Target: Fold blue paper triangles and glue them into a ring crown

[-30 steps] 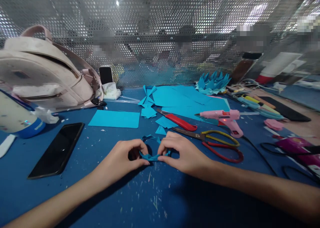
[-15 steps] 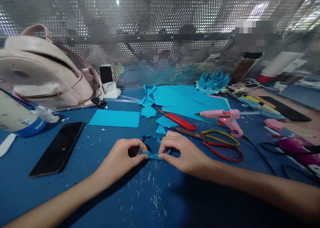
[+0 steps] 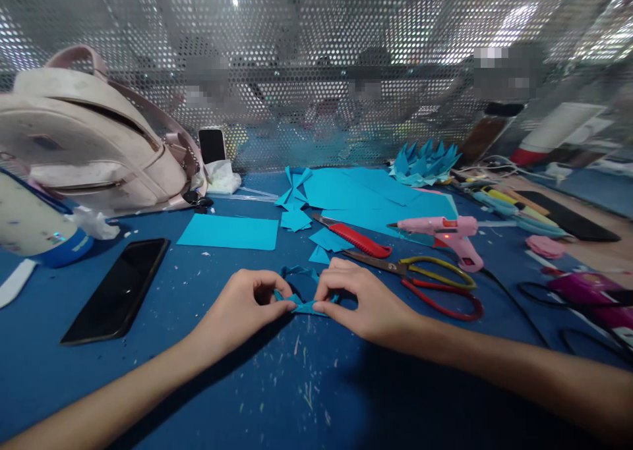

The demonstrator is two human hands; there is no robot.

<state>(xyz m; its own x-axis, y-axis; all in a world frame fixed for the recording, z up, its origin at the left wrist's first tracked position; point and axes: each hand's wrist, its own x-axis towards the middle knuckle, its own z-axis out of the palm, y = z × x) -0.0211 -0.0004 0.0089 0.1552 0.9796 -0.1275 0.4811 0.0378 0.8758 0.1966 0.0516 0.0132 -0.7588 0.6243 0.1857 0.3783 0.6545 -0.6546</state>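
A ring of folded blue paper (image 3: 305,307) rests low over the blue tabletop, its near edge pinched on both sides. My left hand (image 3: 254,298) grips it between thumb and forefinger at the left. On the right, the thumb and fingers of my right hand (image 3: 351,295) close on the same near edge, a short gap away. Part of the ring is hidden behind the fingers. Just beyond lie small blue paper pieces (image 3: 330,240), a red-handled cutter (image 3: 361,240) and scissors (image 3: 438,273) with one yellow and one red handle loop.
A pink glue gun (image 3: 440,228) with a lit light sits at right, its cord trailing nearby. Blue sheets (image 3: 346,188) and a spiky blue paper piece (image 3: 425,163) lie farther back. At left are a black phone (image 3: 116,292), a blue paper rectangle (image 3: 227,232) and a backpack (image 3: 99,140).
Both hands keep their pinch on the paper ring with almost no movement. The whole view has shifted very slightly.
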